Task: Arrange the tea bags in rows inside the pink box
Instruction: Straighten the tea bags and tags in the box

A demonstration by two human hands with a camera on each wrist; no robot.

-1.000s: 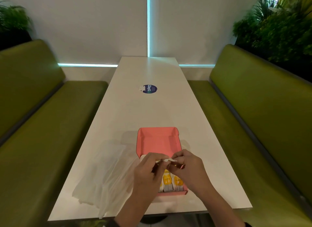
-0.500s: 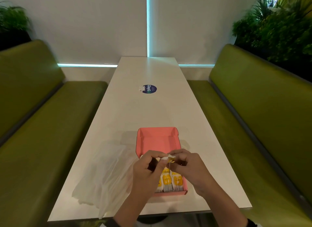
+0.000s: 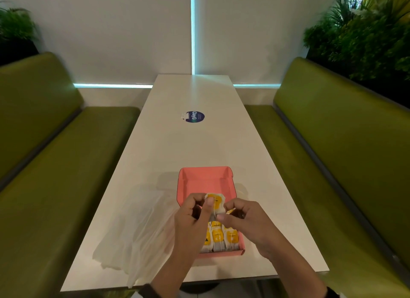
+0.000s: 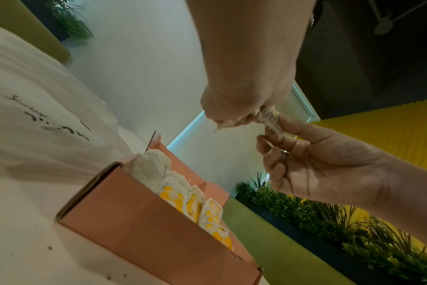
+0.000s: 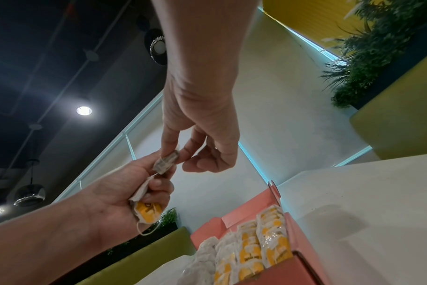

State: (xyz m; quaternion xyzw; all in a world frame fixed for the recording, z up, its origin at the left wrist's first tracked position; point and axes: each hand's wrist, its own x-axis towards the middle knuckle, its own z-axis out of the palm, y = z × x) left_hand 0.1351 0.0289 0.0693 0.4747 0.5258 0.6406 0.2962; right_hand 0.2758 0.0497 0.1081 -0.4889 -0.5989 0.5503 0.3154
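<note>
A: Where's the tea bag (image 3: 216,202)?
B: Raised over the pink box (image 3: 205,179), higher than half a second ago, yellow label now facing up. The left hand (image 3: 192,218) pinches it; the right hand (image 3: 246,222) pinches its tag end.
A: And the others?
B: A row of tea bags (image 3: 221,237) fills the box's near end on the white table (image 3: 177,142), a clear plastic bag (image 3: 137,229) beside it.

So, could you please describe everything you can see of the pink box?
The pink box is an open, lidless cardboard tray with low walls and folded corner flaps, lying flat on the white table beside a clear plastic bag. Its near end holds tea bags with yellow tags standing side by side; its far half is bare. Both hands hover above it without touching.
</note>
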